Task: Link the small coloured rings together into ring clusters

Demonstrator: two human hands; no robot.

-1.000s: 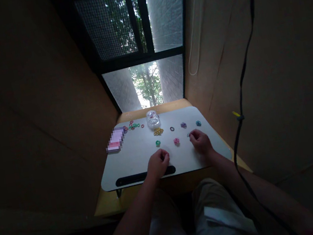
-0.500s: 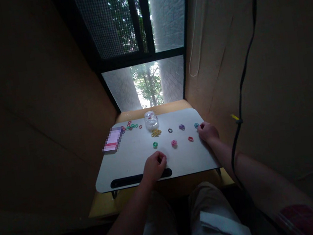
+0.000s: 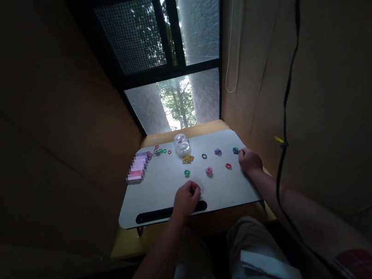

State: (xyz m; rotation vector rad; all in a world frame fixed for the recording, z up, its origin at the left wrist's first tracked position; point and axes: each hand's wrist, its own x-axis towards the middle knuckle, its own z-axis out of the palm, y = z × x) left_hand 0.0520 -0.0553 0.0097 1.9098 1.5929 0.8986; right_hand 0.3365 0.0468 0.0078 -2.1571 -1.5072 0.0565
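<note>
My right hand [image 3: 250,160] is at the right edge of the white lap table [image 3: 158,190], its fingers closed beside a small teal pile of hair ties [image 3: 235,150]. Whether its fingertips touch that pile or pinch one tie is too small to tell. My left hand [image 3: 187,198] rests near the table's front with fingers curled together; whatever they may hold is hidden. Ahead of it lie green ties [image 3: 187,173], pink ties [image 3: 209,171] and red ties [image 3: 228,166]. Behind these are yellow ties [image 3: 188,158], a dark tie [image 3: 204,156] and purple ties [image 3: 218,152].
A clear jar [image 3: 182,145] stands at the back, with something reddish visible in it. Loose red and green ties [image 3: 160,151] lie at the back left beside a blurred phone-like object [image 3: 137,167]. A black slot [image 3: 155,215] runs along the front. A dark cable [image 3: 284,110] hangs at right.
My right hand has drawn back slightly from the teal ties, which now show more fully. My left hand holds its place on the table. The whole view has shifted a little.
</note>
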